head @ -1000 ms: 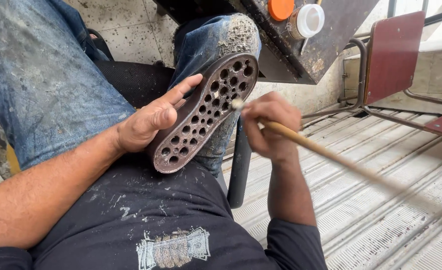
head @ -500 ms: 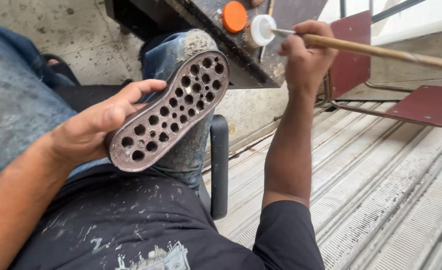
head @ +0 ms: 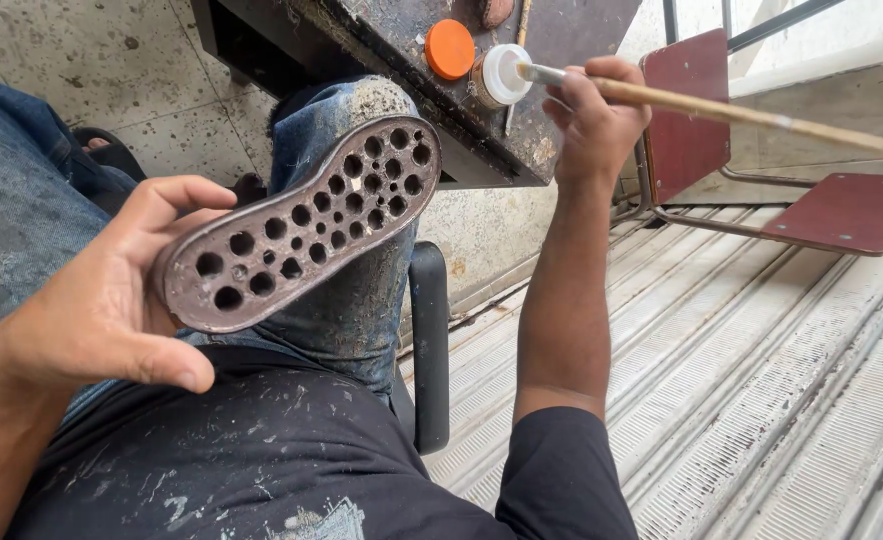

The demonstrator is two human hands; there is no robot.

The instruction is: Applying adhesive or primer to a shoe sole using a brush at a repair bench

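Note:
My left hand (head: 101, 300) holds a brown shoe sole (head: 301, 225) by its heel end, the holed inner side turned up, over my knee in worn blue jeans. My right hand (head: 596, 115) is stretched out to the dark workbench (head: 401, 50) and grips a long wooden-handled brush (head: 761, 115). The brush tip is dipped in a small white open jar (head: 501, 75) on the bench. An orange lid (head: 449, 48) lies just left of that jar.
A dark red metal chair (head: 831, 205) stands at the right on a ribbed metal floor (head: 761, 400). A black padded post (head: 429, 350) stands beside my knee. Another person's foot in a dark sandal (head: 111, 150) rests on the concrete floor at the left.
My right hand has gone from beside the sole up to the bench and put the brush tip in the white jar. My left hand has kept hold of the sole.

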